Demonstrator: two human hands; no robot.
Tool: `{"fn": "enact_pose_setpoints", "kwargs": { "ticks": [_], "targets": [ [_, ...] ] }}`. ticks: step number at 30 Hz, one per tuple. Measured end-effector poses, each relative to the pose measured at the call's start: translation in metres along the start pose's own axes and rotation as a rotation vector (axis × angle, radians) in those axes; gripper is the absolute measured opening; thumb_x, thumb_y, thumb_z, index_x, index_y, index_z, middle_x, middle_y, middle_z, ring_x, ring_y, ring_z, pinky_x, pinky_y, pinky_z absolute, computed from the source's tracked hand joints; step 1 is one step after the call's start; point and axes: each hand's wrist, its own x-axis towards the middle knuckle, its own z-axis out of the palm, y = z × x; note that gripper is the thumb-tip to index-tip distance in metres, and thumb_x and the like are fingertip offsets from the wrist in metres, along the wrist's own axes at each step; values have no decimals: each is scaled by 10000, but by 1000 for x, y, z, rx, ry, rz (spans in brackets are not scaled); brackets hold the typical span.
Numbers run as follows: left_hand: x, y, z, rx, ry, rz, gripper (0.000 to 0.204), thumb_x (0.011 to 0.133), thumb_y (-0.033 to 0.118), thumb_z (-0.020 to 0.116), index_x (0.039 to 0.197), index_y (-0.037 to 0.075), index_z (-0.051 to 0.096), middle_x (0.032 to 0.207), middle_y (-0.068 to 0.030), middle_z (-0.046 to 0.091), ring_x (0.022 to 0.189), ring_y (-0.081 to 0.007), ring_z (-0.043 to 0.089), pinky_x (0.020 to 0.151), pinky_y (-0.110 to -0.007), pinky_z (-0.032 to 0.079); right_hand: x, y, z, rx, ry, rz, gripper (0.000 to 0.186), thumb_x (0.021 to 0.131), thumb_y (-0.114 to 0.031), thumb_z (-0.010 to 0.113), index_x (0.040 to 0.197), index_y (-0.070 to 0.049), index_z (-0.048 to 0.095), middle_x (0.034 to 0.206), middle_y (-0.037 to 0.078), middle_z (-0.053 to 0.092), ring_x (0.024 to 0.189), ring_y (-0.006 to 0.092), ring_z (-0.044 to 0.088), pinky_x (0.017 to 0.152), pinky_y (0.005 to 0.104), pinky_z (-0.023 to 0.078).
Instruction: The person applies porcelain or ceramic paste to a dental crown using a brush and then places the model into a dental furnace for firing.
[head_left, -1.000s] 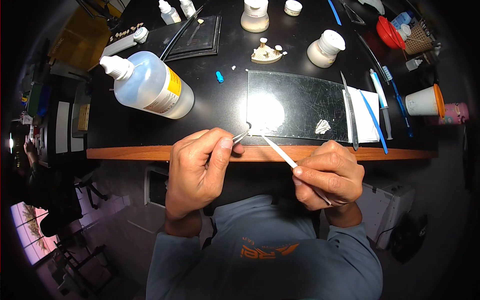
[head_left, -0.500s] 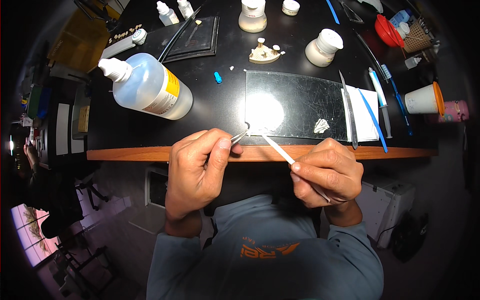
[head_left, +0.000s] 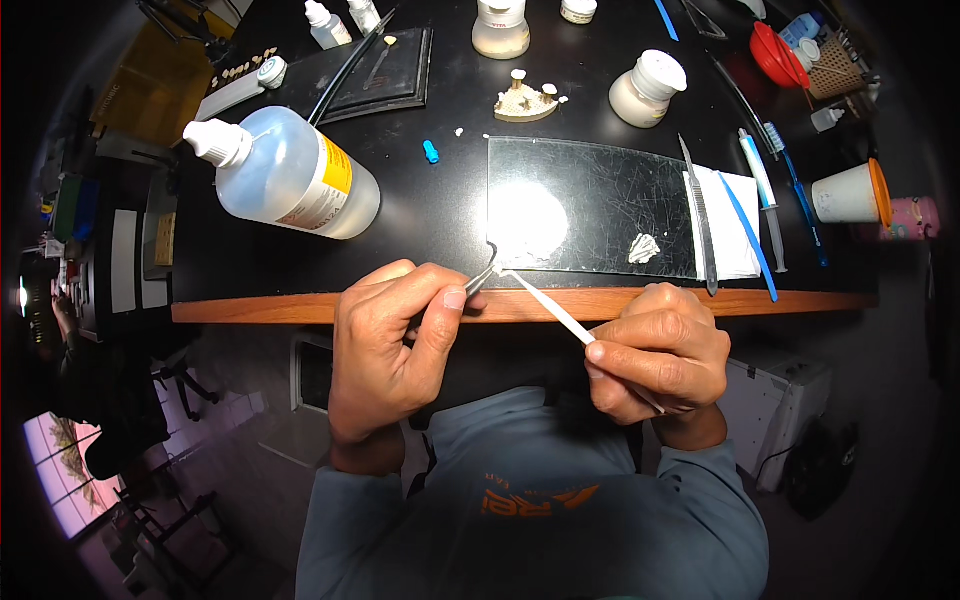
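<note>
Right hand [head_left: 662, 355] before glass plate [head_left: 610, 190]; bottle [head_left: 290, 175] left, paper [head_left: 728, 250] right under 2 tools [head_left: 745, 230], model [head_left: 525, 104] behind.

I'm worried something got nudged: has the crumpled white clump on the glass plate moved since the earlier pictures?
No. Judged against the glass plate, the white clump shows no shift, lying near its front edge, left of the scalpel.

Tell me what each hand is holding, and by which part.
The left hand pinches a slim metal tool close behind its tip end. The right hand holds a white stick by its rear part, tapered tip forward.
</note>
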Motion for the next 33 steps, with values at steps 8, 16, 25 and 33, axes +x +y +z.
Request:
{"fn": "enact_pose_setpoints", "kwargs": {
  "ticks": [8, 16, 25, 33],
  "targets": [
    [-1, -3, 0, -1, -21, 47, 307, 1055, 144, 577, 895, -61, 741, 709, -46, 583, 565, -63, 489, 543, -261, 342, 2, 0, 2, -21, -2, 17, 232, 688, 77, 790, 897, -18, 819, 788, 54, 739, 656, 133, 656, 518, 237, 524],
    [-1, -2, 0, 3, -13, 49, 310, 1054, 146, 574, 896, -60, 744, 716, -48, 590, 575, -63, 486, 550, -260, 341, 2, 0, 2, -19, 16, 28, 225, 685, 81, 786, 891, -5, 817, 770, 59, 737, 633, 135, 657, 512, 240, 522],
    [0, 1, 0, -4, 11, -1, 191, 1006, 83, 649, 872, -10, 748, 753, -104, 722, 638, -191, 568, 601, -343, 435, 1, 0, 2, -12, 21, 34, 226, 678, 84, 785, 883, -7, 812, 771, 61, 736, 638, 137, 665, 502, 238, 519],
    [-2, 6, -13, -257, -93, -113, 263, 1042, 87, 536, 926, -52, 727, 683, -46, 587, 662, -106, 542, 631, -307, 423, 2, 0, -1, -31, 50, 15, 247, 683, 94, 771, 911, 2, 791, 768, 73, 733, 619, 149, 686, 498, 246, 498]
  ]
}}
